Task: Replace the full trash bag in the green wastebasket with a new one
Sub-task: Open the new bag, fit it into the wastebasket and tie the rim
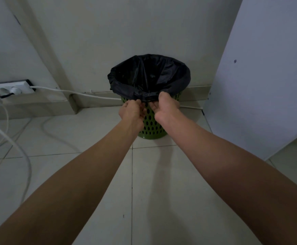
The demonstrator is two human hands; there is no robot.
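A green wastebasket (pixel 153 127) with oval holes stands on the tiled floor against the wall. A black trash bag (pixel 149 76) lines it, with its edge folded down over the rim. Both of my hands are at the near side of the rim. My left hand (pixel 132 110) pinches the folded bag edge with curled fingers. My right hand (pixel 165 107) grips the same edge just to its right, thumb on top. The bag's inside looks dark; I cannot tell what it contains.
A white power strip (pixel 11 89) lies on a ledge at the left, with white cables (pixel 84 94) running along the wall and looping over the floor. A white panel (pixel 261 76) stands close on the basket's right.
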